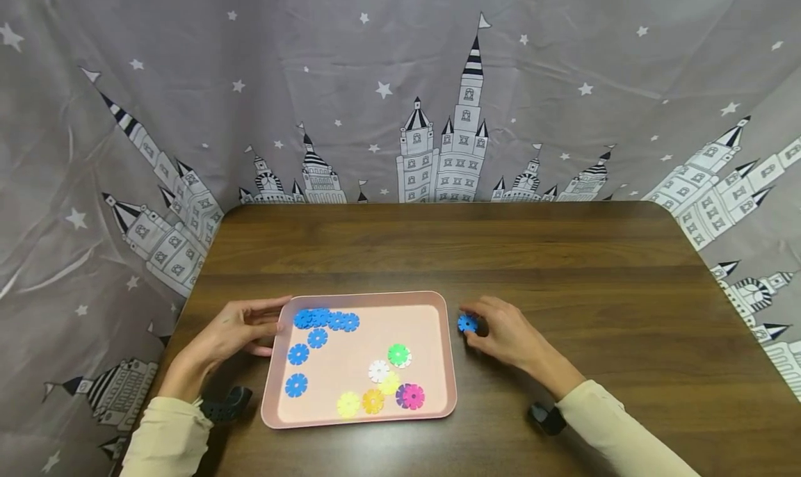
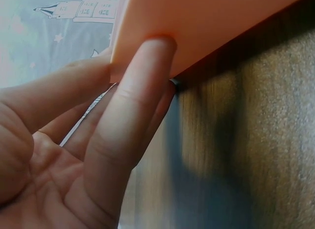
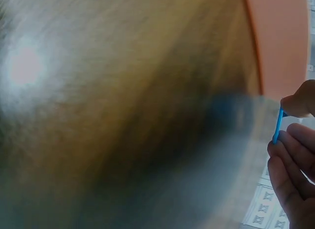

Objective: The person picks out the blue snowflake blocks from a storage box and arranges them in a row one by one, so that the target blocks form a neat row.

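My right hand [image 1: 507, 331] pinches a blue notched plastic disc [image 1: 466, 322] between thumb and fingers, just right of the pink tray [image 1: 446, 352]. In the right wrist view the disc [image 3: 278, 123] shows edge-on, held at the fingertips. My left hand [image 1: 231, 334] touches the tray's left side near its back corner. In the left wrist view, one fairly straight finger [image 2: 138, 96] presses the outer wall of the tray [image 2: 216, 32]. Several more blue discs [image 1: 298, 354] lie along the tray's left and back, some overlapping.
In the tray's front right part lie a green disc [image 1: 398, 354], a white disc [image 1: 378, 371], a pink disc [image 1: 414, 396] over a purple one, an orange disc [image 1: 373, 401] and yellow discs [image 1: 348, 405]. The brown wooden table [image 1: 601, 275] meets a grey castle-print curtain [image 1: 369, 129] behind.
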### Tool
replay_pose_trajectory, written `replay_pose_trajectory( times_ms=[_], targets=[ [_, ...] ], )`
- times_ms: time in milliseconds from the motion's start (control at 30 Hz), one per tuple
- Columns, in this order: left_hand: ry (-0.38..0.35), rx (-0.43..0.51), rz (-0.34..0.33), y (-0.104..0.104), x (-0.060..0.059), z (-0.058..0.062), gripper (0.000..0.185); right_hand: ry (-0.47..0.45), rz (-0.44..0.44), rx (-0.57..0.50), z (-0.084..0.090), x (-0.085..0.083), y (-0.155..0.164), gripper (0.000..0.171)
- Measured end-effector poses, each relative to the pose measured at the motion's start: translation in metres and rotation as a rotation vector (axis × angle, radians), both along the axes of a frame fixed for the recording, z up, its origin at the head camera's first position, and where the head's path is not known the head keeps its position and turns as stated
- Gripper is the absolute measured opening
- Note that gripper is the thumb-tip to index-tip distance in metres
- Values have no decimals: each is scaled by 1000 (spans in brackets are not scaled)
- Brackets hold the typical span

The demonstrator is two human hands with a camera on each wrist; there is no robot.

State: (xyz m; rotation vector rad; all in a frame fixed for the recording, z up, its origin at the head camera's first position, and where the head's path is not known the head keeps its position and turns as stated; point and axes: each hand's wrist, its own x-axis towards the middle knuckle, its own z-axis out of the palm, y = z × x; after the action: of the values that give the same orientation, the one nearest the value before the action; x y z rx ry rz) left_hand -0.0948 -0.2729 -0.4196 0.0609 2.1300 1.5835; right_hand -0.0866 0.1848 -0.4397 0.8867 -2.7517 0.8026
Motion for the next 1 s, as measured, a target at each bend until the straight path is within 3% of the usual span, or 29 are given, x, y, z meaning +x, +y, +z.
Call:
replay_pose_trajectory(
  times_ms=[600,1000],
  targets=[
    [4,23,-8,-1,0,0,61,3,10,23,-18,1,-6,37],
    [-12,30,-5,-1,0,0,62,-19,-4,42,-16,1,-8,39]
  ],
)
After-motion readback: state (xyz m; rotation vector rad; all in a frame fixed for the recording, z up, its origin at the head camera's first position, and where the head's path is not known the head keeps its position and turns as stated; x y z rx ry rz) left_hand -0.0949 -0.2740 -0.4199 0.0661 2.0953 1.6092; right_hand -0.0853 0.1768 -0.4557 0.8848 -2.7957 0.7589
